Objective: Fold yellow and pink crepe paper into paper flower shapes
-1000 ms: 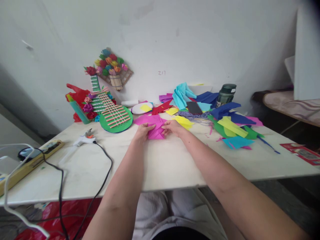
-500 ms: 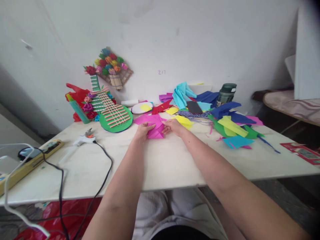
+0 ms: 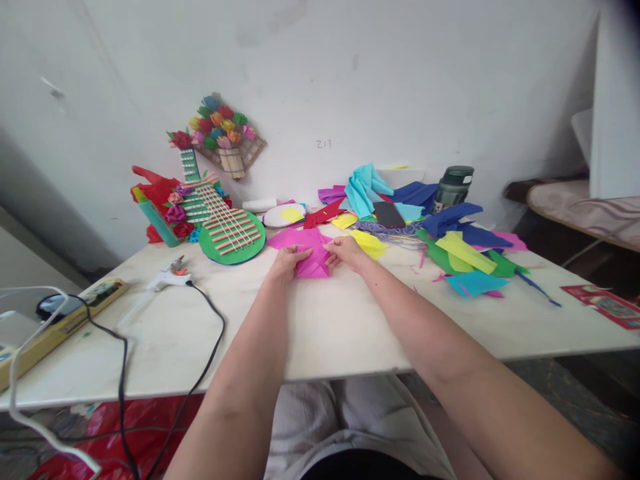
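Note:
A folded piece of bright pink crepe paper [image 3: 313, 259] is held low over the white table between my two hands. My left hand [image 3: 287, 261] pinches its left side, thumb on top. The right side is caught between the thumb and fingers of my right hand [image 3: 346, 252]. More pink paper [image 3: 285, 239] spreads behind and to the left of the held piece. Just beyond my right hand lies a yellow paper piece [image 3: 369, 244]. A green paper lute-like craft [image 3: 233, 239] with stick strings and paper flowers leans at the back left.
A white glue gun [image 3: 167, 280] with a black cord lies left, near a yellow power strip [image 3: 90, 313]. A dark bottle [image 3: 454, 189], a phone [image 3: 389, 215], purple yarn [image 3: 390, 231] and blue paper [image 3: 460, 225] fill the back right. A paper-flower basket [image 3: 231, 162] stands against the wall.
Both hands stay almost in place on the pink crepe paper. The fingers of my right hand have drawn in slightly along its edge; nothing else has visibly moved.

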Demonstrator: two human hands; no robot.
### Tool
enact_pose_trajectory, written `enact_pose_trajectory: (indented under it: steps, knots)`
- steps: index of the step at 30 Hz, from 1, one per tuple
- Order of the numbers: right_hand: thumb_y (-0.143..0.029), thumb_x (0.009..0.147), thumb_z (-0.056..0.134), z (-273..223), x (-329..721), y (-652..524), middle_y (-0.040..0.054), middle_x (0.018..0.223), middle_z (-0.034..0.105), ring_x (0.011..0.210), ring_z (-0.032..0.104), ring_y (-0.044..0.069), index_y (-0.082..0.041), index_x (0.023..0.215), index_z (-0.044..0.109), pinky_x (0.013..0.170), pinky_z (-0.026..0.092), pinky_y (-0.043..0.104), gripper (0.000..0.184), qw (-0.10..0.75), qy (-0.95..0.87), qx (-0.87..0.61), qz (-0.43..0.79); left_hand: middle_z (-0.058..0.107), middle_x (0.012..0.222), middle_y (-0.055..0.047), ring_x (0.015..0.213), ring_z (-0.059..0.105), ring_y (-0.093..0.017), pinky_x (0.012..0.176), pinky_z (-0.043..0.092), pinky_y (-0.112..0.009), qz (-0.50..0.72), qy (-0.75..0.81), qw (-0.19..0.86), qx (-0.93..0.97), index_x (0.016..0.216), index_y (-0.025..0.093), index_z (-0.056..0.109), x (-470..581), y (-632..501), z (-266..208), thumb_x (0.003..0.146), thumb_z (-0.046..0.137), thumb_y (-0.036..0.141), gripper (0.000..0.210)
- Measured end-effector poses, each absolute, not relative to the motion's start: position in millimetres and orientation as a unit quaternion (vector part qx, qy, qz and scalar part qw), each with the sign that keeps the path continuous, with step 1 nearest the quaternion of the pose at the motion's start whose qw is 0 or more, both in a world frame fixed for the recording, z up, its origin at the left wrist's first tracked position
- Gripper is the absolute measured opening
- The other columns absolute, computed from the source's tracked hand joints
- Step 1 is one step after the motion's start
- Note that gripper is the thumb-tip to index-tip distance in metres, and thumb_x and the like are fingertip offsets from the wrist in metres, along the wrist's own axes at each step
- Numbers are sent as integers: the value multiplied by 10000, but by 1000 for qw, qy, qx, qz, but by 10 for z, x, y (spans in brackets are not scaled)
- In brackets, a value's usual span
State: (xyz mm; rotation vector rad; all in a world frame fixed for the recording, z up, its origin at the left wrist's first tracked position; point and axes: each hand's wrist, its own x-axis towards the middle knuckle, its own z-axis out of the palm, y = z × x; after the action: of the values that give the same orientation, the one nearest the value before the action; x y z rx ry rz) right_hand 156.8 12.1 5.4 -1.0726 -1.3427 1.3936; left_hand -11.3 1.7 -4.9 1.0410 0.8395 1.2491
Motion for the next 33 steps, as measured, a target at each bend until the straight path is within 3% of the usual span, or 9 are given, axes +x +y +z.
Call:
enact_pose_trajectory:
  steps: [8, 17, 28, 33]
  knots:
    - [-122, 790, 572, 106, 1560, 67, -26, 382, 547, 350, 561, 123, -150, 622, 505, 325, 431, 179, 183, 454, -553, -449, 535, 601, 545, -5, 490, 540, -97, 485, 411, -221, 550, 372, 607, 437, 618, 119, 601, -115, -11, -6, 524, 794, 251, 252]
    - [-164, 757, 593, 89, 1540, 53, -43, 338, 509, 296, 494, 87, -158, 569, 496, 318, 389, 157, 212, 474, -575, -433, 507, 549, 490, 23, 471, 505, -93, 481, 386, -222, 591, 382, 586, 402, 554, 141, 530, -113, 11, -7, 501, 785, 228, 274]
    - [-185, 718, 609, 83, 1512, 40, -39, 334, 505, 299, 472, 87, -160, 549, 498, 328, 376, 171, 204, 474, -583, -412, 515, 667, 717, -39, 682, 609, -171, 615, 466, -270, 631, 419, 538, 370, 812, 140, 632, -137, 173, -116, 575, 724, 307, 305]
    - [-199, 704, 630, 89, 1515, 22, -39, 339, 503, 304, 481, 87, -158, 541, 498, 329, 374, 170, 214, 480, -577, -412, 516, 634, 619, -24, 546, 559, -114, 513, 420, -223, 637, 421, 536, 359, 723, 138, 629, -125, 124, -66, 631, 689, 422, 304]
